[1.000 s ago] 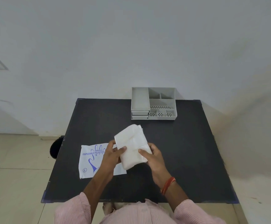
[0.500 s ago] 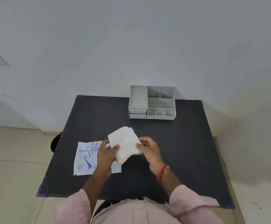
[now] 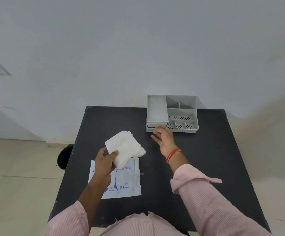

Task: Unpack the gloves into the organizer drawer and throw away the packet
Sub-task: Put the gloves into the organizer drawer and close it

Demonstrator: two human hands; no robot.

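Head view, reading leftward first: the left hand is closed around the near corner of the gloves, a thin white stack lifted above the black table; it looks light, limp and slippery, so a pinch across the whole stack seems safest. Beneath lies the flat packet, printed "GLOVES", "CE" and "100". The right hand is spread open and empty, fingertips near the organizer drawer, apparently still closed.

One organizer, one packet, one glove stack, two hands.
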